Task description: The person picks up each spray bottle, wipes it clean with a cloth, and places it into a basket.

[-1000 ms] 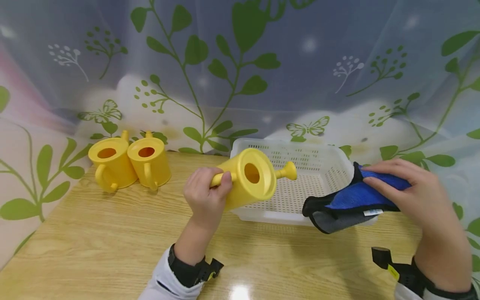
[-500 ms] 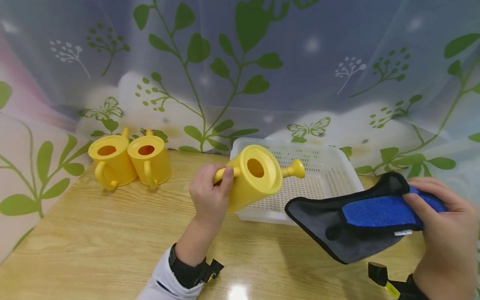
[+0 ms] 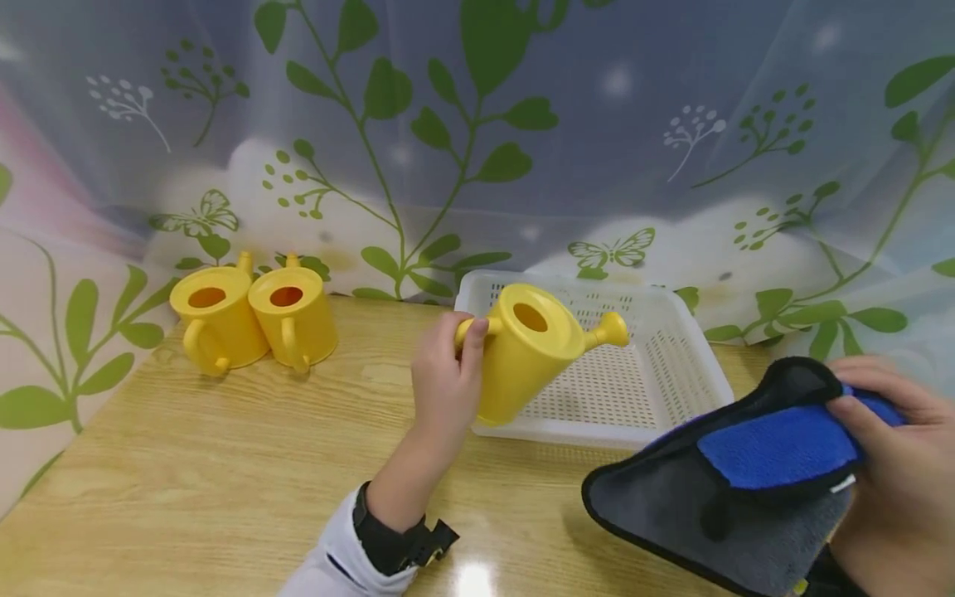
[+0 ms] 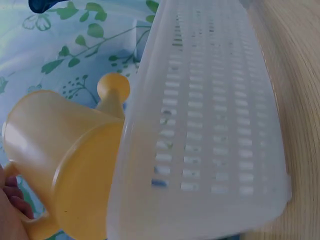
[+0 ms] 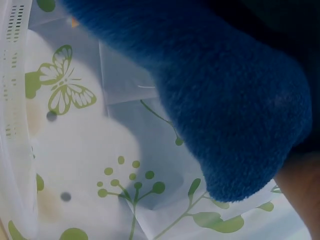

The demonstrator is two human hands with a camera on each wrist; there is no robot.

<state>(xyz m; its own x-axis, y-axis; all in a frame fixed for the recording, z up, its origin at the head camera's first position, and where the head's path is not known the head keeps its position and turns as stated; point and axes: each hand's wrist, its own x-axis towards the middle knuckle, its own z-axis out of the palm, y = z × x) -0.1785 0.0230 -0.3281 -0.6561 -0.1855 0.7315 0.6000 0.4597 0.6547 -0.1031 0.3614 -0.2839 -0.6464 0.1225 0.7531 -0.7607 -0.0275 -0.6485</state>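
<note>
My left hand [image 3: 448, 377] grips the handle of a yellow watering can [image 3: 525, 356], which hangs tilted over the left part of a white perforated basket [image 3: 597, 431]. The can's spout points right. In the left wrist view the watering can [image 4: 55, 150] is beside the basket wall [image 4: 210, 150], with part of its bottom hidden. My right hand [image 3: 906, 464] holds a blue and grey cloth [image 3: 746, 481] with black edging, bunched between thumb and fingers. Its loose part hangs down to the left, in front of the basket. Blue pile of the cloth [image 5: 235, 110] fills much of the right wrist view.
Two more yellow watering cans [image 3: 224, 319] stand side by side at the back left of the wooden table [image 3: 224, 464]. A patterned curtain [image 3: 597, 149] with green leaves hangs right behind the table.
The right hand has drawn the cloth to the right and toward me, away from the watering can, and the cloth has unfolded. My left hand has shifted the can slightly right.
</note>
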